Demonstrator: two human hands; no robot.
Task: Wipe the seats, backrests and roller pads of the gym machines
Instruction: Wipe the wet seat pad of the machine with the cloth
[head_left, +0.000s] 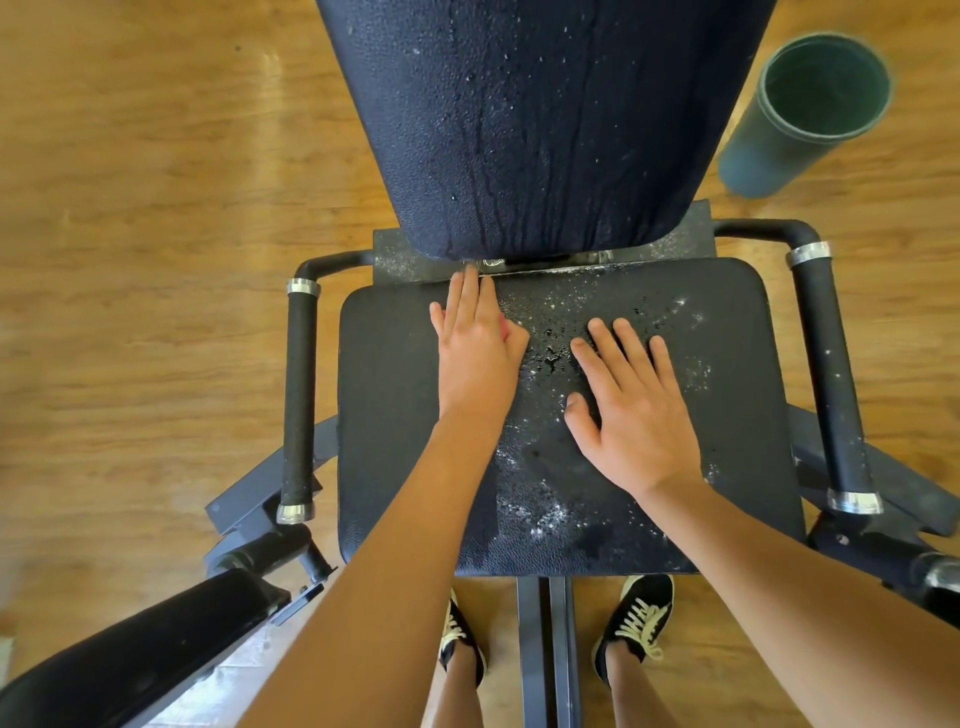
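The black padded seat fills the middle of the head view, speckled with droplets and white foam on its right half. Above it rises the dark backrest, wet, with streaks running down. My left hand lies flat near the seat's back edge with its fingers together, pressing on a pink cloth; only a sliver of the cloth shows by the thumb. My right hand rests flat on the wet patch, fingers spread, holding nothing.
Black foam-covered handles stand on the left and right of the seat. A black pad juts out at the lower left. A green rolled mat stands on the wooden floor at the upper right. My feet are under the seat's front edge.
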